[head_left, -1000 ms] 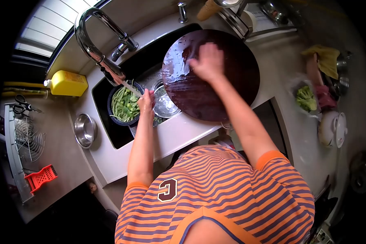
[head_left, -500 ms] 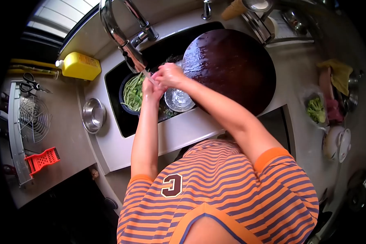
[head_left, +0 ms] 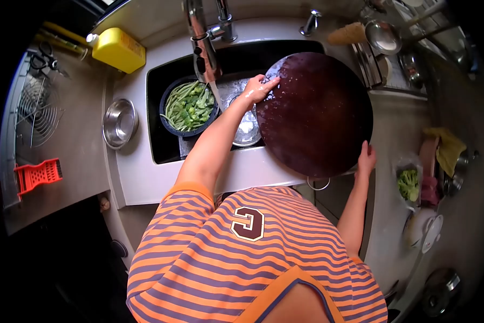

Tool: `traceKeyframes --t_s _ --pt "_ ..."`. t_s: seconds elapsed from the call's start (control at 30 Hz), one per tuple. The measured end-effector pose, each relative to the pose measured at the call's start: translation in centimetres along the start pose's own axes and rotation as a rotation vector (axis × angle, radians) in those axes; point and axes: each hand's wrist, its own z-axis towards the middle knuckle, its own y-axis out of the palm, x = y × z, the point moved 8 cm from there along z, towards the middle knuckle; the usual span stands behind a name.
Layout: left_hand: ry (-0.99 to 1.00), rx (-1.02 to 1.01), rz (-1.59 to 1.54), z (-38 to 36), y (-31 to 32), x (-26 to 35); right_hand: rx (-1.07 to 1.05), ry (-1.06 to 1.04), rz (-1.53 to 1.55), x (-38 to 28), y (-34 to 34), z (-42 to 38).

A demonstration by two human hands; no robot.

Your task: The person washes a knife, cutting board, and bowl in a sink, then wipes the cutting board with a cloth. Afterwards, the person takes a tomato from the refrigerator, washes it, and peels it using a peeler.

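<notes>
Chopping board (head_left: 314, 116): round, dark, wet (water beads on top), half over the sink (head_left: 161, 129), half on the counter.
Left hand (head_left: 259, 89): fingers flat on the board's far-left rim.
Right hand (head_left: 366, 159): fingers curled against the near-right edge.
Nearby: pot of green beans (head_left: 188, 107) under the faucet (head_left: 201, 37).

A yellow bottle (head_left: 118, 50) lay behind the sink (head_left: 161, 151), beside the faucet (head_left: 201, 37). In the sink stood a dark pot of green beans (head_left: 189, 107) and a steel bowl (head_left: 247, 129). A second steel bowl (head_left: 119, 123) and a red grater (head_left: 37, 175) rested on the desk (head_left: 75, 177) at left; broccoli (head_left: 409, 184) lay at right.
</notes>
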Motion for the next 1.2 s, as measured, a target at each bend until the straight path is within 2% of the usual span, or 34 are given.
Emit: traceKeyframes --t_s 0.03,0.17,0.2,0.23,0.3,0.33,0.37,0.4,0.43,0.47,0.5,0.53,0.57,0.63,0.67,0.7,0.77,0.83,0.97,1.03,1.07,1.2 --pt "-0.032 -0.102 -0.068 0.2 0.5 -0.1 -0.029 0.016 0.023 -0.5 0.2 -0.7" --pt "-0.047 -0.203 -0.267 1.1 0.4 -0.3 -0.137 0.167 0.108 -2.4 0.8 -3.0" --pt "-0.082 -0.189 -0.310 1.3 0.2 -0.5 -0.231 0.373 0.096 -0.9 1.5 -3.2" --pt "-0.111 -0.175 -0.352 1.6 -0.2 -0.5 -0.224 0.433 0.094 -1.1 2.1 -4.0" --pt "-0.111 -0.207 -0.210 2.0 -1.1 -0.8 -0.263 0.321 0.150 -3.5 2.9 -5.7" --pt "-0.029 -0.178 -0.061 3.0 -2.2 -1.2 -0.283 0.265 0.181 -4.9 3.4 -6.7" --pt "-0.034 -0.155 -0.127 1.7 -3.4 -0.6 -0.331 0.201 0.217 -6.8 3.7 -7.4" --pt "-0.058 -0.124 -0.028 2.2 -4.9 -1.7 -0.355 0.119 0.236 -7.2 4.5 -6.9" --pt "-0.179 -0.246 -0.278 -1.6 -5.9 1.0 -0.374 0.056 0.248 -7.0 5.0 -7.0" --pt "-0.238 -0.244 -0.501 -1.1 -6.5 -0.9 -0.386 0.170 0.229 -9.7 5.0 -8.8" --pt "-0.159 -0.156 -0.332 5.2 -8.9 -9.1 -0.397 0.207 0.234 -10.0 6.0 -9.2" --pt "-0.065 -0.142 -0.430 1.3 -10.9 -4.8 -0.468 0.254 0.288 -8.6 8.4 -8.8" --pt "-0.027 0.024 -0.271 4.5 -14.4 -8.9 -0.544 0.293 0.344 -7.4 10.9 -8.4" --pt "-0.235 0.095 -0.208 -2.9 -17.9 -2.0 -0.600 0.266 0.354 -9.3 13.9 -9.7" --pt "-0.235 0.130 -0.195 -2.9 -19.7 -2.7 -0.659 0.364 0.339 -6.8 16.8 -9.0" --pt "-0.234 0.164 -0.180 -2.9 -21.6 -3.4 -0.795 0.433 0.475 -9.0 17.9 -11.0" --pt "-0.252 0.209 -0.302 -5.8 -23.5 -1.9 -0.909 0.494 0.569 -9.0 21.7 -11.9" --pt "-0.308 0.255 -0.202 -7.3 -25.7 -2.6 -1.001 0.546 0.593 -10.4 23.6 -13.4" --pt "-0.172 0.323 -0.364 -11.3 -27.6 -2.3 -1.146 0.621 0.606 -8.9 28.6 -14.4" --pt "-0.167 0.255 -0.435 -13.4 -27.5 -1.0 -1.193 0.640 0.667 -9.4 29.3 -15.3" --pt "-0.196 0.287 -0.412 -14.0 -27.9 -1.2 -1.196 0.683 0.709 -9.8 29.3 -15.7" --pt "-0.238 0.337 -0.526 -15.9 -27.6 -1.7 -1.267 0.636 0.582 -10.8 27.7 -15.2"
